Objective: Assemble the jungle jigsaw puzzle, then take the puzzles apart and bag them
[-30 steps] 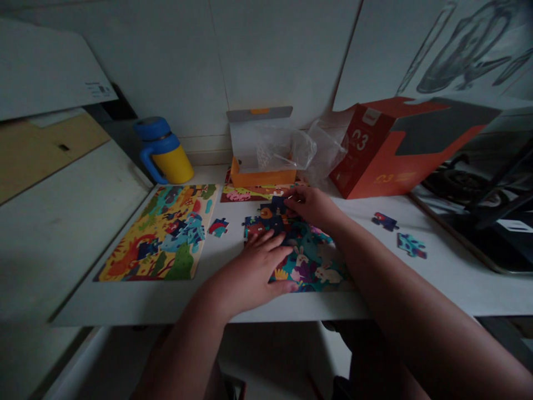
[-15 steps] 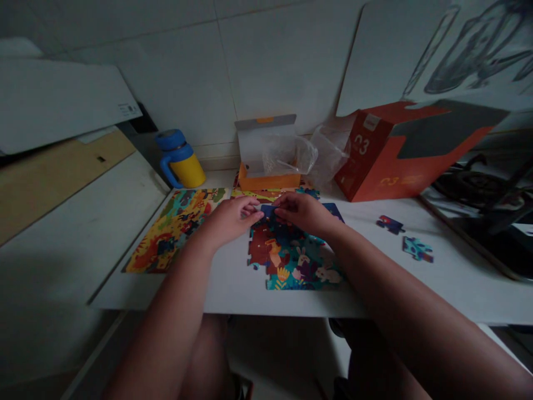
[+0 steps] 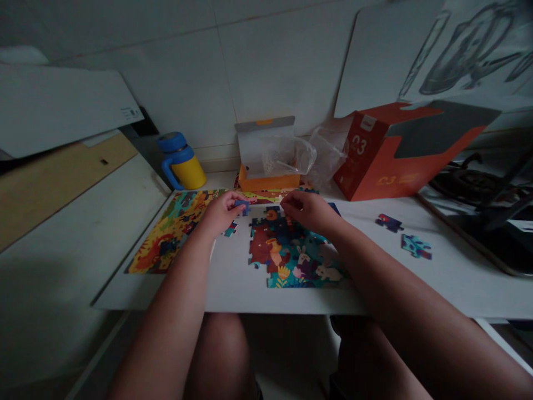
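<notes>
Nearest me, just below the fingers of my right hand [image 3: 308, 208], the part-built puzzle [image 3: 272, 250] lies flat on the worktop [image 3: 233, 272], its far right side partly behind my hand and forearm. Off to the right of those fingers, and a little nearer me, are two loose pieces, one dark [image 3: 389, 223] and one pale teal [image 3: 416, 246]. Just below my left hand [image 3: 222, 213] sits another loose piece [image 3: 230, 229], with the yellow puzzle [image 3: 154, 250] further left.

My left fingers pinch a blue piece [image 3: 245, 208], seemingly squarish, so I see no clear long axis. From it, the puzzle's ragged upper left edge lies rightward and slightly nearer me, apart from the piece; my right hand is nearer to that edge. My right fingertips are drawn together there; whether they grip anything, I can't tell.

Beyond both sets of fingers stand an open orange box [image 3: 270, 182], a blue-and-yellow mug [image 3: 187, 169] to the left and a red box [image 3: 383, 155] to the right.
</notes>
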### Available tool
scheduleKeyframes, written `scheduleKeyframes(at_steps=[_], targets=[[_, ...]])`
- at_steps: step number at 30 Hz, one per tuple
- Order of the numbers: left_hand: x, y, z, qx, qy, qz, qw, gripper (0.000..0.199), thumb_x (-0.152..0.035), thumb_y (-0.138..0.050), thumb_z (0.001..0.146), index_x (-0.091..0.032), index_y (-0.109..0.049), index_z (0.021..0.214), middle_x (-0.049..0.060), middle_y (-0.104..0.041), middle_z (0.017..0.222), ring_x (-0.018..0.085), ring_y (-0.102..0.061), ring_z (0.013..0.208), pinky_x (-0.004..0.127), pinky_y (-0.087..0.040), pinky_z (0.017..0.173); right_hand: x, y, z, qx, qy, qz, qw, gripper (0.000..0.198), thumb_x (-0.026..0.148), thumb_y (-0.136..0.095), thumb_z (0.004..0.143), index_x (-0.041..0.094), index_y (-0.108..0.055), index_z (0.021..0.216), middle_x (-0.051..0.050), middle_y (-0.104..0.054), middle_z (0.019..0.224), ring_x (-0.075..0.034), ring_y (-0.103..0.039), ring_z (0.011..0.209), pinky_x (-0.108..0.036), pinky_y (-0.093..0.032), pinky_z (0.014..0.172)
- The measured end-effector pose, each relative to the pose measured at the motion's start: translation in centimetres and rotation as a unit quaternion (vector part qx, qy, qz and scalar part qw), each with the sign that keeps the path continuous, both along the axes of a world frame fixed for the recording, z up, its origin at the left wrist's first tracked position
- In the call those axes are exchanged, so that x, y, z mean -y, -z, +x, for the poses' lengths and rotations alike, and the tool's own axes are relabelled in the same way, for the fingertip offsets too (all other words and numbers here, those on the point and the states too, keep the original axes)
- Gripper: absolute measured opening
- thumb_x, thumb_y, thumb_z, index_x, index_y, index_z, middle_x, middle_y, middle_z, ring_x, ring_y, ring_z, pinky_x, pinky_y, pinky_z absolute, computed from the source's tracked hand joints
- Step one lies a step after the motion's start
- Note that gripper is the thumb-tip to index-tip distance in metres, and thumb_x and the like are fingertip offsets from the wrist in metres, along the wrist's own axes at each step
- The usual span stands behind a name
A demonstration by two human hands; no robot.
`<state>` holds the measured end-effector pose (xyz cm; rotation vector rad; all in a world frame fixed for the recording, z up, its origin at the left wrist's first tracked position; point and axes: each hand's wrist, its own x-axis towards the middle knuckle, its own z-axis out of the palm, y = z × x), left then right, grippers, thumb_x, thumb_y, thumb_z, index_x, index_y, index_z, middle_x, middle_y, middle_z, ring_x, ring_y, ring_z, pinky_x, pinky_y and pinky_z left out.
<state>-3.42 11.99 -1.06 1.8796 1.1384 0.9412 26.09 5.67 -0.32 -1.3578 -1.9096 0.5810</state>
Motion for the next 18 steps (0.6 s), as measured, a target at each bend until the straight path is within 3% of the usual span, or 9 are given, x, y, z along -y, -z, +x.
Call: scheduleKeyframes(at_steps=[7, 18], targets=[[-1.4, 1.8, 0.4, -0.043, -0.004, 0.024, 0.999, 0.023, -0.02, -0.076, 0.084, -0.02, -0.069, 0.105, 0.004, -0.077, 0.095, 0.017, -0.07, 0.076, 0.028, -0.053, 0.069, 0.4, 0.1, -0.3, 0.056, -0.04, -0.01, 0.998, 0.014, 0.03, -0.061, 0.097, 0.021, -0.072, 0.099, -0.002, -0.074, 0.079, -0.015, -0.06, 0.064, -0.027, -0.04, 0.061], [-1.2, 1.4, 0.3, -0.157, -0.016, 0.079, 0.984, 0.018, -0.022, -0.081, 0.084, -0.022, -0.078, 0.101, 0.003, -0.079, 0.101, 0.016, -0.061, 0.071, 0.028, -0.045, 0.066, 0.4, 0.2, -0.3, 0.113, -0.056, 0.002, 0.992, 0.015, 0.03, -0.063, 0.098, 0.02, -0.074, 0.103, -0.004, -0.075, 0.083, -0.016, -0.061, 0.068, -0.027, -0.038, 0.064]])
